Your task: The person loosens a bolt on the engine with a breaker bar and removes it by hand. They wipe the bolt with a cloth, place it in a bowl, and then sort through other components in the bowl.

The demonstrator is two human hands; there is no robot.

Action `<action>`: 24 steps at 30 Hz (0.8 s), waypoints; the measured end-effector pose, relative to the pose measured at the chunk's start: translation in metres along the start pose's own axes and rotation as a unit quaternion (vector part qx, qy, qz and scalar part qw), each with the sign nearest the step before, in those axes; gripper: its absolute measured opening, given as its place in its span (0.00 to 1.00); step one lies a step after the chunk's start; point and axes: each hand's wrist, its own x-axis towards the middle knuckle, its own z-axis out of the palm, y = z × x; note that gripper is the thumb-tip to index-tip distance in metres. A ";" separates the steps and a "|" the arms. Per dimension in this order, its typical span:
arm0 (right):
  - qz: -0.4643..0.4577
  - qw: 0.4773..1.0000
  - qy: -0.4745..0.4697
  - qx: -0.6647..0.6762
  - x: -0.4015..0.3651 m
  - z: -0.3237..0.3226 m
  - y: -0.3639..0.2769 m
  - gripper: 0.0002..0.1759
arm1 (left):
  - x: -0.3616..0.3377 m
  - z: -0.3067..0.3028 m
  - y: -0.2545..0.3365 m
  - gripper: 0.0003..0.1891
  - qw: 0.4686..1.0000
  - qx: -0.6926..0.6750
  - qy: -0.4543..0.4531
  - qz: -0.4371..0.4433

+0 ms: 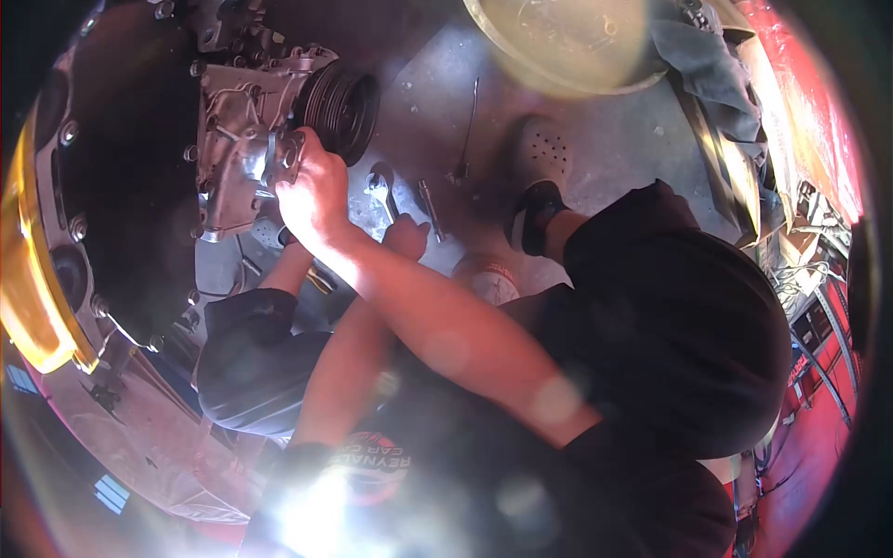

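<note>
My forearms cross, the right one on top. My right hand (313, 191) reaches to the left, its fingers closed around a small metal part (286, 153) against the engine (228, 139), just below the ribbed black pulley (339, 107). Glare covers some of that contact. My left hand (406, 237) is lower and farther right, closed on the handle end of a shiny wrench (379, 189) that points up and away from me. A short dark metal tool (432, 210) lies on the floor just right of that wrench.
A long thin tool (470, 130) lies on the floor ahead. Beyond it stands a large round pan (577, 46). My shoe (535, 216) is right of the tools. Cardboard and cables (805, 274) line the right edge; a yellow-edged part (33, 279) is far left.
</note>
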 end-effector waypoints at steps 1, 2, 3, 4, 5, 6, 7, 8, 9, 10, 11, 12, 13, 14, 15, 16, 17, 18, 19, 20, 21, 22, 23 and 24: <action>0.023 0.999 -0.015 0.023 -0.002 -0.004 -0.004 0.22 | 0.001 0.003 0.004 0.23 1.000 -0.003 0.009 0.008; 0.041 0.998 -0.032 0.046 -0.002 -0.005 -0.007 0.24 | 0.005 0.005 0.011 0.23 1.000 -0.007 0.022 0.017; -0.022 0.998 -0.006 0.065 -0.005 -0.004 -0.003 0.29 | 0.007 0.009 0.017 0.23 0.999 -0.015 0.043 0.024; -0.050 0.996 -0.007 0.077 -0.006 -0.002 0.004 0.30 | 0.010 0.008 0.028 0.23 0.999 -0.010 0.046 0.013; -0.076 0.993 -0.007 0.088 -0.008 0.000 0.010 0.30 | 0.012 0.007 0.037 0.23 0.999 -0.004 0.045 0.002; -0.102 0.990 -0.008 0.097 -0.009 0.002 0.018 0.31 | 0.015 0.006 0.046 0.23 0.999 0.000 0.046 -0.008; -0.095 0.994 -0.026 0.054 -0.005 -0.003 0.016 0.29 | 0.023 0.007 0.046 0.22 0.999 0.014 0.043 -0.013; -0.080 0.996 -0.031 0.031 -0.003 -0.005 0.014 0.28 | 0.034 0.008 0.047 0.22 1.000 0.013 0.026 -0.010; -0.064 0.997 -0.037 0.011 -0.003 -0.007 0.011 0.28 | 0.043 0.007 0.046 0.21 1.000 0.012 0.009 -0.011; -0.047 0.998 -0.046 -0.007 -0.006 -0.007 0.009 0.27 | 0.045 0.005 0.041 0.21 1.000 0.012 -0.006 -0.015; -0.088 0.994 -0.062 -0.010 0.000 -0.009 0.010 0.26 | 0.042 -0.003 0.044 0.21 0.999 0.017 -0.017 -0.021; -0.101 0.992 -0.063 -0.034 0.002 -0.014 0.009 0.24 | 0.037 -0.014 0.046 0.22 0.999 -0.024 0.003 -0.033; -0.103 0.991 -0.062 -0.064 0.006 -0.017 0.004 0.22 | 0.028 -0.022 0.047 0.22 0.997 -0.068 0.023 -0.042; -0.103 0.988 -0.064 -0.096 0.008 -0.018 0.001 0.21 | 0.022 -0.023 0.044 0.23 0.991 -0.116 0.040 -0.053; -0.118 0.986 -0.043 -0.112 0.008 -0.016 0.003 0.18 | 0.024 -0.018 0.033 0.23 0.988 -0.123 0.075 -0.045; -0.130 0.983 -0.024 -0.128 0.009 -0.012 0.008 0.16 | 0.005 -0.026 0.030 0.22 0.988 -0.098 0.103 0.054; -0.083 0.994 -0.069 -0.012 0.014 -0.010 0.018 0.12 | -0.016 -0.035 0.028 0.21 0.977 -0.068 0.133 0.152; -0.022 0.989 -0.121 0.078 0.014 -0.016 0.016 0.08 | -0.034 -0.041 0.032 0.21 0.954 -0.171 0.162 0.185; 0.048 0.972 -0.161 0.161 0.013 -0.022 0.013 0.05 | -0.046 -0.047 0.036 0.22 0.918 -0.268 0.192 0.221; 0.129 0.946 -0.201 0.218 0.012 -0.036 -0.001 0.03 | -0.052 -0.047 0.035 0.23 0.871 -0.357 0.217 0.259; 0.039 0.973 -0.193 0.121 0.008 -0.047 -0.001 0.04 | -0.057 -0.052 0.033 0.20 0.874 -0.287 0.258 0.294; -0.053 0.982 -0.181 0.021 0.005 -0.060 0.002 0.05 | -0.062 -0.057 0.031 0.17 0.870 -0.214 0.305 0.323; -0.098 0.986 -0.126 -0.053 0.003 -0.073 0.012 0.07 | -0.066 -0.062 0.029 0.15 0.857 -0.144 0.355 0.345; -0.147 0.979 -0.071 -0.125 0.000 -0.087 0.018 0.08 | -0.086 -0.082 0.041 0.13 0.848 -0.181 0.358 0.345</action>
